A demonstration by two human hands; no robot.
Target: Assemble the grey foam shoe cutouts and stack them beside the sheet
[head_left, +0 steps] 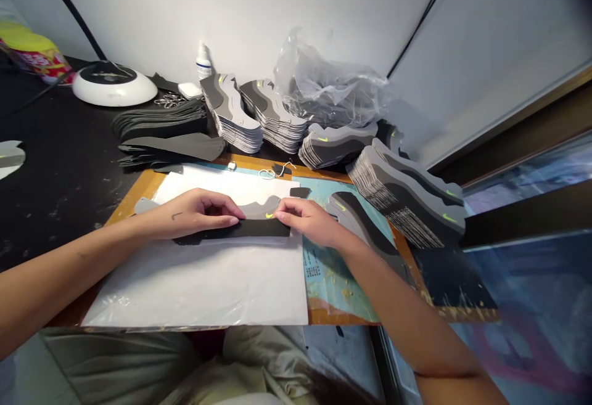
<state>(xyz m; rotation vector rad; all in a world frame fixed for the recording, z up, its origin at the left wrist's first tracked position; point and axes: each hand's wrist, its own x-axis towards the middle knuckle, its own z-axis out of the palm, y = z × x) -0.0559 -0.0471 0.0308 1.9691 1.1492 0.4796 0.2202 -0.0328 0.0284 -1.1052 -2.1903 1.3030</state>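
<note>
A shoe upper piece (259, 227) lies lengthwise on the white sheet, light grey along its far side and black along its near side. A small yellow-green swoosh shows near its right end. My left hand (201, 212) rests over its left half, thumb and fingertips closed together on the line where grey meets black. With thumb and forefinger pinched, my right hand (309, 219) grips the edge beside the swoosh. Both hands partly cover the piece. Right of my right hand, another shoe upper piece (363, 223) lies on the blue mat, partly under my forearm.
White sheet (208, 288) and blue mat (319, 269) cover the board. Behind stand stacked grey upper pieces (238, 137), dark strips (161, 118), a clear plastic bag (328, 87), a white bottle (202, 63) and a lamp base (113, 87). More stacked pieces (407, 198) stand right.
</note>
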